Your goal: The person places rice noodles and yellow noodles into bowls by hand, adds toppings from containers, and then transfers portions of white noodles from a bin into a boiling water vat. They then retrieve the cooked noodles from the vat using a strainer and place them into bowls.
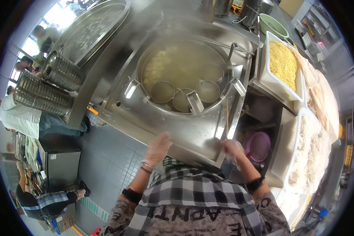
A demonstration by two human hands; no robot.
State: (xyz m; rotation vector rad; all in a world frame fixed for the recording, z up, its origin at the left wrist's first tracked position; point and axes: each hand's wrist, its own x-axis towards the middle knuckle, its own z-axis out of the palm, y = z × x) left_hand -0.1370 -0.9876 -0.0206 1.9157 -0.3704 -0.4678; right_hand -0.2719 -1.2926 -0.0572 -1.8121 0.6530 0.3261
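Observation:
My left hand, in a clear plastic glove, hovers by the front edge of the steel cooker top, with loosely bent fingers and nothing visible in it. My right hand, gloved too, is closed around the lower end of thin wooden chopsticks, which point toward the pot; I cannot make out whether there are one or two. Ahead, a large round pot of cloudy, steaming liquid is set into the cooker. Several strainer baskets hang inside its near and right rim, their broad metal handles resting outward.
To the right stand a white tub of yellow noodles and tubs of pale noodles, partly under cloth. A pink basket sits below. Stacked metal bowls and a big steaming pan are at left. Other people stand farther left.

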